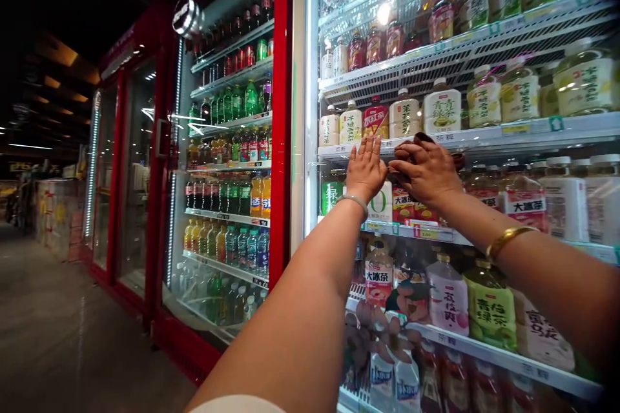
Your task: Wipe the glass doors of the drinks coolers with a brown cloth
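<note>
My left hand (pixel 367 168) is stretched out toward a lit drinks cooler (pixel 299 110), its fingers extended and flat, seemingly against the glass. A grey bangle circles that wrist. Just to the right, my right hand (pixel 429 171) is raised with bent, slightly parted fingers near the same glass; dark reflections overlap its fingertips. A gold bangle (pixel 511 242) sits on the right forearm. I see nothing held in either hand. Behind the fingers stand a red iced-tea bottle (pixel 376 117), a pale-labelled tea bottle (pixel 404 115) and a white-labelled green-tea bottle (pixel 442 108).
Further shelves hold several bottles, among them a lilac-labelled one (pixel 446 297) and a green-labelled one (pixel 490 310). To the left stands a red-framed cooler (pixel 282 110) of soft drinks, with another red cooler (pixel 123 187) beyond. A grey floor (pixel 62 335) runs along them.
</note>
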A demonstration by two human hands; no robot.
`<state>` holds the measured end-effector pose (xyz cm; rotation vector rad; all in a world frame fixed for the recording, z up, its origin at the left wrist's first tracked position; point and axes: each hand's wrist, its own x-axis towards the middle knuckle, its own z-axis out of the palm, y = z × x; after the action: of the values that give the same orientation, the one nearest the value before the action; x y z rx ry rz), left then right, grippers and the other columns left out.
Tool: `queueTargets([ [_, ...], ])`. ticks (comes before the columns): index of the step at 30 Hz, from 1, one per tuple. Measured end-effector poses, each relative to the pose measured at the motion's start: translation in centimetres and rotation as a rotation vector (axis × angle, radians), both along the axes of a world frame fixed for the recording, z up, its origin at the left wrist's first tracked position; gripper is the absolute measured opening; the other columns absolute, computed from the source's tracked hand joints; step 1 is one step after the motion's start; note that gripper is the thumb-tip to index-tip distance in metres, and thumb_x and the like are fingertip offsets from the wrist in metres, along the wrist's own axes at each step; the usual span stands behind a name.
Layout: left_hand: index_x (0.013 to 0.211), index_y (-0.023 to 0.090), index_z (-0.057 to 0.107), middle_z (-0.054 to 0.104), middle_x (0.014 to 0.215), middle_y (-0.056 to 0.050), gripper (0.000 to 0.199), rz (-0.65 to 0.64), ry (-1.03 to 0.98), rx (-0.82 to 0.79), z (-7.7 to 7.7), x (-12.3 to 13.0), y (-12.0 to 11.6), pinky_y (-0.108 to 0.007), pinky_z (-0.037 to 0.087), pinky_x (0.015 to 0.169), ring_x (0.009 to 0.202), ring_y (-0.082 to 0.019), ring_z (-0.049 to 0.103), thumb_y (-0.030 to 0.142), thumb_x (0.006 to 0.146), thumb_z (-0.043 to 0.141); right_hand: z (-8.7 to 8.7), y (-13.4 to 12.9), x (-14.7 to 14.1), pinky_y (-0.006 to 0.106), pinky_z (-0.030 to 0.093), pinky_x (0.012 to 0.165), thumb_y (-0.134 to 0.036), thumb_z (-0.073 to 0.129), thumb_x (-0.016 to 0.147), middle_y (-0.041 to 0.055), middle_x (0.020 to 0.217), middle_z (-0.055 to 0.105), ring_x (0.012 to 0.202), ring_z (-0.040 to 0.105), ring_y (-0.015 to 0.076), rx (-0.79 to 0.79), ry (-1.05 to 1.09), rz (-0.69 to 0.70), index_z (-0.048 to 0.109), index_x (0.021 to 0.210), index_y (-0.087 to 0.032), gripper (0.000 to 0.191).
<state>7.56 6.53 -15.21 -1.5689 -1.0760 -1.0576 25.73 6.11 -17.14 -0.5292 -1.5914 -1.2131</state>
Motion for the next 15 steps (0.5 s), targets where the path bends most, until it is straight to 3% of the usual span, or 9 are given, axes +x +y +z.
queueTargets([
  [10, 0.163, 0.007, 0.03, 0.029, 0.173, -0.013, 0.066, -0.135, 0.036, 0.038, -0.3, -0.8, 0.3, -0.044, 0.011, 0.134, 0.163, -0.024, 0.02, 0.026, 0.1, 0.036, -1.1, -0.6, -0.5, 0.046, 0.026, 0.118, -0.048, 0.058, 0.1, 0.0081, 0.142, 0.058, 0.139, 0.039, 0.028, -0.002, 0.067, -0.077, 0.078, 0.115, -0.025, 0.034],
  [15, 0.162, 0.01, 0.031, 0.03, 0.172, -0.013, 0.064, -0.194, 0.037, 0.106, -0.5, -0.8, 1.5, -0.044, 0.011, 0.134, 0.163, -0.021, 0.018, 0.028, 0.101, 0.035, -0.1, 0.2, -0.6, 0.047, 0.03, 0.115, -0.044, 0.065, 0.096, 0.0068, 0.141, 0.061, 0.138, 0.04, 0.0294, 0.05, 0.057, -0.059, 0.076, 0.116, -0.028, 0.029],
])
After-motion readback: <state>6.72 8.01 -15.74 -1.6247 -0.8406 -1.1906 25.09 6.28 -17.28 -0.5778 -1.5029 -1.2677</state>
